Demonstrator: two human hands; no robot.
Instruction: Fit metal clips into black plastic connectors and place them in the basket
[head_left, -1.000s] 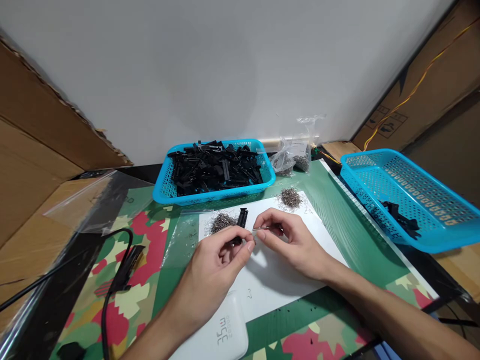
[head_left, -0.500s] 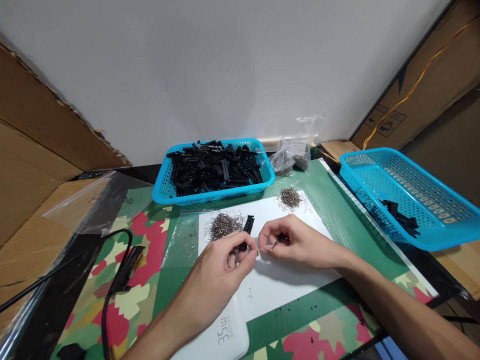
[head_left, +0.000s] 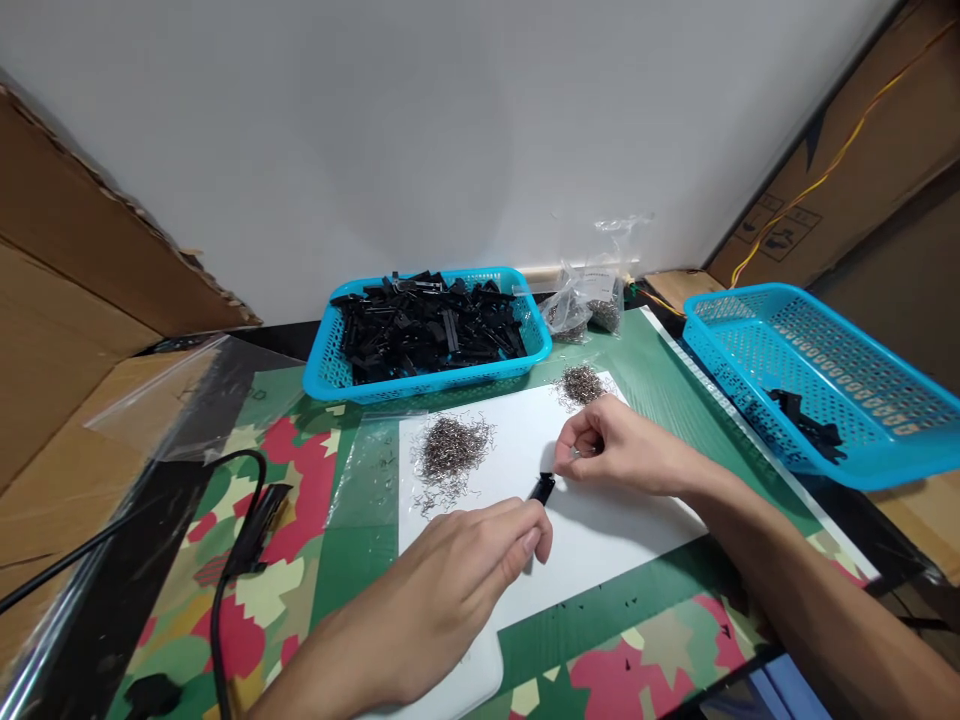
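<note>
Black part [head_left: 542, 489] | left hand [head_left: 472, 560] holds it | right hand [head_left: 619, 448]: hold unclear | bag label [head_left: 599, 286] illegible

Above the paper [head_left: 517, 425], I'm holding a black part [head_left: 543, 488] in my left hand [head_left: 465, 560] and pinching the fingers of my right hand [head_left: 611, 448] by its tip; I'm not making out whether they're touching. One wire pile [head_left: 452, 447] is lying on the paper's left, another pile [head_left: 581, 384] at its far edge. A heaped basket [head_left: 319, 365] is standing behind the paper, a sparser basket [head_left: 862, 400] to its right.
</note>
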